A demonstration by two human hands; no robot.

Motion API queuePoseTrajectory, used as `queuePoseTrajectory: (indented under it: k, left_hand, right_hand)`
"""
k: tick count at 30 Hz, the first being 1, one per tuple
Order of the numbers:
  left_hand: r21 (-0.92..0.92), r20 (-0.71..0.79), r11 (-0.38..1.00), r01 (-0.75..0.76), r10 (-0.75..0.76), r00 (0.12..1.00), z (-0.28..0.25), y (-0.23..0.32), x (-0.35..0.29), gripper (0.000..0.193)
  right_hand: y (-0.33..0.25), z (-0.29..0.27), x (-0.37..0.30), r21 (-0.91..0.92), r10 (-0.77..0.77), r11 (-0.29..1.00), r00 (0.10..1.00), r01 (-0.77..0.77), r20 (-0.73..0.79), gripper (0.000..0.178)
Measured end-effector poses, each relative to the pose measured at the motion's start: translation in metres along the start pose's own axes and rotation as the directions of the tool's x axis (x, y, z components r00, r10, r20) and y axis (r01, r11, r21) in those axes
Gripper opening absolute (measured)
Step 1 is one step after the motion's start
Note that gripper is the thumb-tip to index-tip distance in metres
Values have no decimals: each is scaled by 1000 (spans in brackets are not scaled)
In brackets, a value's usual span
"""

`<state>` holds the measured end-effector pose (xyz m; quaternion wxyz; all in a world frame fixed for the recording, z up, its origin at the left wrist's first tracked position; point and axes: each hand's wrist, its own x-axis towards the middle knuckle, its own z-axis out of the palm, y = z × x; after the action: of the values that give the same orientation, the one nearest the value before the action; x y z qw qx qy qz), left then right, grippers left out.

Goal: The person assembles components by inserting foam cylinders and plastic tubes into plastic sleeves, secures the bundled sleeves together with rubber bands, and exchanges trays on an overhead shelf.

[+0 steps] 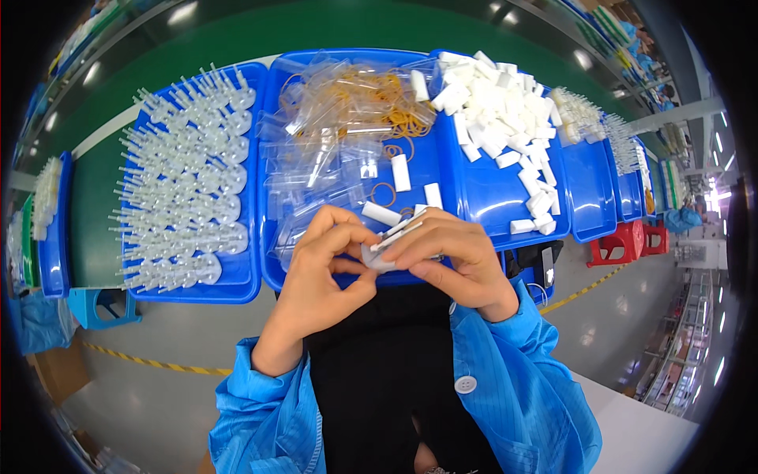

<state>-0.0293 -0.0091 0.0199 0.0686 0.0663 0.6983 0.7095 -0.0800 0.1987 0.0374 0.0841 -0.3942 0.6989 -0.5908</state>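
Observation:
My left hand [328, 265] and my right hand [446, 249] meet over the front edge of the middle blue tray [426, 162]. Between them is a small whitish round part [377, 257] with thin white stems, pinched by the fingertips of both hands. My fingers cover much of it, so its full shape is hidden. Just beyond my hands, white foam blocks [401, 172] lie loose in the tray. Clear plastic sleeves [320, 170] and a heap of tan rubber bands [363, 95] fill its left and far parts.
At left, a blue tray [254, 182] carries rows of clear round-based parts with stems [185, 174]. A right-hand tray [497, 212] holds a pile of white foam blocks [497, 103]. More blue trays [591, 182] continue rightward. Red stools [620, 245] and a blue stool [103, 308] stand below.

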Motion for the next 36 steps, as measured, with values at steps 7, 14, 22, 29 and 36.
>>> queuePoseTrajectory:
  k: [7, 14, 22, 29, 36]
  left_hand:
    - [-121, -70, 988, -94, 86, 994, 0, -8, 3, 18]
    - [-159, -195, 983, -95, 63, 979, 5, -8, 3, 12]
    - [376, -259, 887, -268, 378, 889, 14, -5, 4, 17]
    - [486, -259, 791, -372, 537, 803, 21, -3, 4, 16]
    - [498, -267, 797, -342, 516, 814, 20, -7, 1, 14]
  right_hand:
    - [48, -79, 2, -572, 67, 755, 905, -321, -420, 22]
    - [68, -84, -2, -764, 181, 405, 863, -502, -472, 25]
    - [3, -57, -17, -437, -74, 864, 797, -249, -599, 11]
    - [-13, 6, -11, 137, 129, 989, 808, -61, -575, 19]
    - [-11, 13, -4, -351, -134, 936, 899, -24, -417, 21]
